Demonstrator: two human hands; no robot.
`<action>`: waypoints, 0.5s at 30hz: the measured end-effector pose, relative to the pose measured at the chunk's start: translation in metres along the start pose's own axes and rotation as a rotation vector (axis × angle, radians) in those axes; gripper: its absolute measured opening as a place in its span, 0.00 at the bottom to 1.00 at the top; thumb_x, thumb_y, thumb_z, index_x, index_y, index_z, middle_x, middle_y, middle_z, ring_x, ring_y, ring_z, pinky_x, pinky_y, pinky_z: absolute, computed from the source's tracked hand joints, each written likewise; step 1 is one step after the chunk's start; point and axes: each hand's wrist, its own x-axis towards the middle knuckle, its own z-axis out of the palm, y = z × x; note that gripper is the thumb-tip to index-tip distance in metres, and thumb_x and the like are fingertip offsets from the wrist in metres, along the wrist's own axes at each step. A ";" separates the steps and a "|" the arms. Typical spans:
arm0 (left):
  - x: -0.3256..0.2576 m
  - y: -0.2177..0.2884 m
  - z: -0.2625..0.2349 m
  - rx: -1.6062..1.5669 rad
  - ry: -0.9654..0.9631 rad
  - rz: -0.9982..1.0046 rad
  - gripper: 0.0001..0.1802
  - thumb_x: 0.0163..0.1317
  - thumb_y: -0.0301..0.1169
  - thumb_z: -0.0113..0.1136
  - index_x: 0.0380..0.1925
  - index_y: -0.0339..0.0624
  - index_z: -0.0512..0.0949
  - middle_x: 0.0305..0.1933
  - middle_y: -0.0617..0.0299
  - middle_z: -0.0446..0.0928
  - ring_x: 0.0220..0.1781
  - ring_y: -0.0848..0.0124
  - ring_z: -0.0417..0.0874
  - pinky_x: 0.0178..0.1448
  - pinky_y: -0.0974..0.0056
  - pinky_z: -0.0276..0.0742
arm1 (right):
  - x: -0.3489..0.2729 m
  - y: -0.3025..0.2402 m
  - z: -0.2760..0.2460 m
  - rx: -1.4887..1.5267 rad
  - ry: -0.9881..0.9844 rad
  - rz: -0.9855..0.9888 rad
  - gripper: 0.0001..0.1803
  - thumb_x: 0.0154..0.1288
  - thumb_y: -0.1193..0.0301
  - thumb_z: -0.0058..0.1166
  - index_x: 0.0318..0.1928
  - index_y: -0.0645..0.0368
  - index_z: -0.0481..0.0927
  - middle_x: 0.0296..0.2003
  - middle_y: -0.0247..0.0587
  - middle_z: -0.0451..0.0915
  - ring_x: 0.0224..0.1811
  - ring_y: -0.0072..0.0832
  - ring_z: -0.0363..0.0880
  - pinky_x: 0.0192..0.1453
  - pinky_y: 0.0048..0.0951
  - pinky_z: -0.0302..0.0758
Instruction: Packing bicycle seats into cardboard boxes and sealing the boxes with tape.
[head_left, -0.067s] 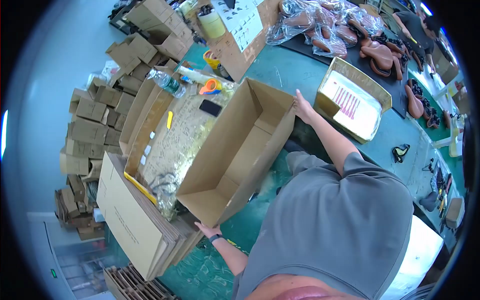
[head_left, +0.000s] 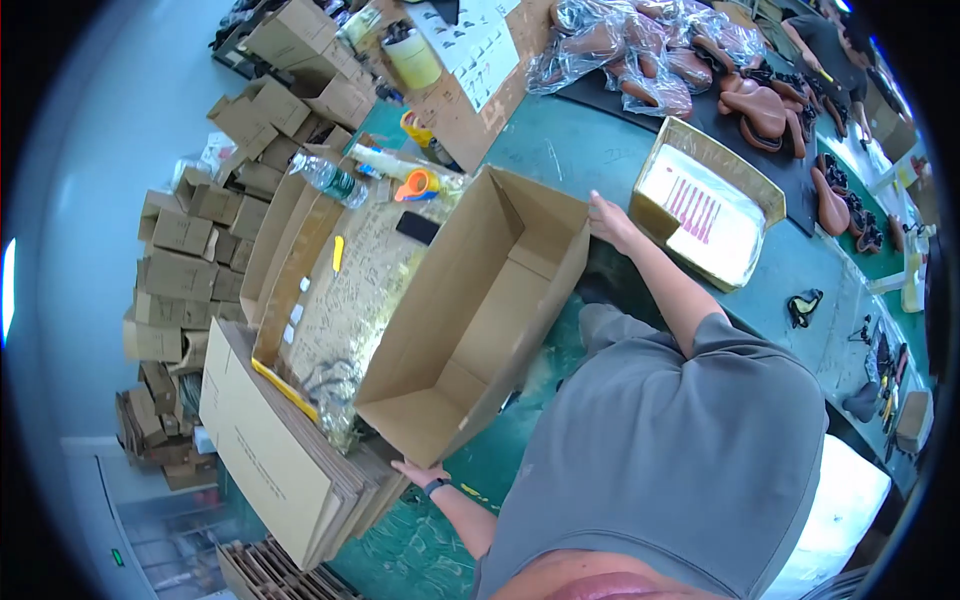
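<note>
An open cardboard box (head_left: 480,310), its inside bare, is held slantwise in front of me over the table's edge. My right hand (head_left: 612,225) is closed on its far right end, the thumb up by the top corner. My left hand (head_left: 422,474), with a dark band at the wrist, supports the near end from below; its fingers are partly hidden by the box. Left of the box is a worn, tape-covered work surface (head_left: 350,270) with a black phone (head_left: 416,228), a yellow cutter (head_left: 338,253), an orange tape dispenser (head_left: 417,184) and a plastic bottle (head_left: 330,180).
A stack of flat cardboard (head_left: 265,440) leans at the near left. Many folded cartons (head_left: 190,250) are piled along the wall. To the right stand a shallow carton with a white sheet (head_left: 700,205), bagged brown saddles (head_left: 640,50) and loose saddles (head_left: 760,105). Another person (head_left: 830,50) works at the far right.
The view has tilted slightly, so the left side sits a little lower in the picture. Both hands keep the same hold on the cardboard box.
</note>
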 end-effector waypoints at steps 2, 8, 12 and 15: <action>-0.017 0.002 0.023 0.546 0.515 0.013 0.60 0.80 0.80 0.36 0.88 0.37 0.64 0.91 0.37 0.61 0.92 0.38 0.59 0.93 0.36 0.54 | 0.011 -0.025 -0.017 -0.365 -0.033 -0.110 0.40 0.85 0.40 0.59 0.75 0.64 0.81 0.61 0.45 0.84 0.62 0.32 0.82 0.69 0.43 0.83; -0.073 -0.030 0.268 1.094 0.717 0.791 0.48 0.87 0.59 0.56 0.84 0.25 0.63 0.86 0.26 0.63 0.89 0.33 0.62 0.92 0.35 0.57 | 0.165 -0.188 -0.107 0.851 0.039 0.000 0.60 0.79 0.47 0.71 0.91 0.60 0.46 0.84 0.59 0.63 0.82 0.59 0.72 0.84 0.57 0.76; -0.103 -0.044 0.505 1.101 0.097 0.942 0.42 0.86 0.46 0.60 0.85 0.26 0.62 0.89 0.29 0.61 0.90 0.35 0.61 0.93 0.38 0.56 | 0.314 -0.279 -0.154 1.012 0.398 0.037 0.66 0.77 0.39 0.70 0.94 0.55 0.41 0.91 0.57 0.51 0.89 0.64 0.61 0.88 0.80 0.57; -0.138 -0.048 0.644 1.270 -0.264 1.058 0.42 0.82 0.40 0.64 0.87 0.29 0.62 0.89 0.33 0.63 0.90 0.36 0.62 0.93 0.38 0.57 | 0.421 -0.301 -0.194 0.957 0.604 0.063 0.64 0.75 0.34 0.67 0.94 0.51 0.45 0.91 0.54 0.55 0.91 0.64 0.56 0.88 0.87 0.45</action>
